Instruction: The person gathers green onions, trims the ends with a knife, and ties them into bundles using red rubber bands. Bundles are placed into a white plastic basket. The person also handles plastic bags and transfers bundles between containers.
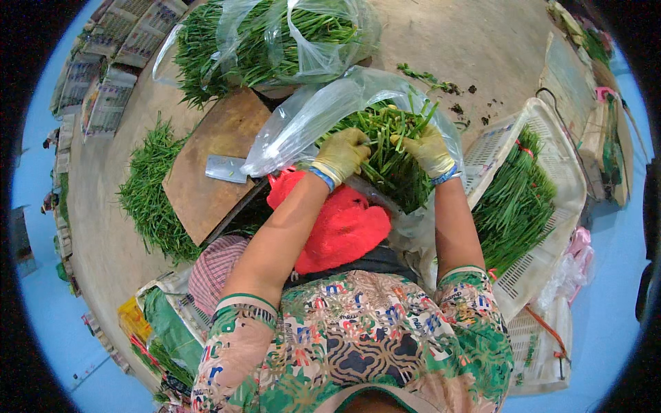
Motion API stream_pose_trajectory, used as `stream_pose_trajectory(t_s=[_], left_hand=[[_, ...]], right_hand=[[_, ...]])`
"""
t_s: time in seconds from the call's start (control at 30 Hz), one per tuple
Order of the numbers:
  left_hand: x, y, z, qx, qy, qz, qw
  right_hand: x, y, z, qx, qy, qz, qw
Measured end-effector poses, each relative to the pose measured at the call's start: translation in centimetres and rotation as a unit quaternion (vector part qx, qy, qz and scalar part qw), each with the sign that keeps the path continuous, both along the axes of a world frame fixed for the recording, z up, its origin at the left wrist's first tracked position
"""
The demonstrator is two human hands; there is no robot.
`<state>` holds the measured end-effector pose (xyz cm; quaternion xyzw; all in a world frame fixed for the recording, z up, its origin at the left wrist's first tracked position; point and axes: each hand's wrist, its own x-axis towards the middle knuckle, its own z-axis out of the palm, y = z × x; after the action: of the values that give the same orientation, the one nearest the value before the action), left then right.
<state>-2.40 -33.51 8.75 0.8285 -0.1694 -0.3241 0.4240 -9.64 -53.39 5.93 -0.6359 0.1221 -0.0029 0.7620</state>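
In front of me a clear plastic bag [310, 116] gapes around a heap of green leafy stalks [384, 124]. My left hand [342, 155], in a yellow glove, curls its fingers around stalks at the near left of the heap. At the right side, my right hand [427, 151] wears a matching glove and pinches stalks between thumb and fingers. Both wrists have blue bands. A cleaver-like metal blade [226, 169] lies on a brown board [217, 139] left of the bag; its handle is hidden. Red cloth [335, 227] covers my lap.
A larger bag of greens [273, 46] lies beyond the board. Loose greens [155, 191] are piled on the floor at left. To my right, a white plastic crate [563, 206] holds long green bundles [516, 206] tied in red. Scraps [449, 86] litter the floor [439, 36].
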Motion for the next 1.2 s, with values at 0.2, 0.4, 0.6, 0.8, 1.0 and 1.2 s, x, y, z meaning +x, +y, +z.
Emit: stream_pose_trajectory(t_s=[0.2,0.4,0.6,0.8,1.0,1.2], left_hand=[[0.8,-0.7,1.5,-0.076,0.074,0.081,0.991],[1.2,-1.3,-3.9,-0.053,-0.084,-0.026,0.995],[1.5,-0.8,1.0,0.003,-0.066,-0.06,0.996],[1.5,0.4,-0.7,-0.035,0.024,0.049,0.998],[0.8,0.7,1.3,-0.003,-0.141,-0.129,0.981],[0.3,0.6,-3.1,0.003,-0.196,-0.148,0.969]], right_hand=[[-0.1,1.1,1.7,0.089,-0.038,0.11,0.989],[0.9,3.4,0.6,-0.289,-0.128,0.113,0.942],[1.4,4.8,-1.2,-0.347,-0.156,0.053,0.923],[1.2,3.3,-1.2,-0.098,-0.043,0.098,0.989],[1.0,3.3,-2.4,0.103,-0.054,0.067,0.991],[1.4,4.6,-0.1,-0.255,-0.111,0.121,0.953]])
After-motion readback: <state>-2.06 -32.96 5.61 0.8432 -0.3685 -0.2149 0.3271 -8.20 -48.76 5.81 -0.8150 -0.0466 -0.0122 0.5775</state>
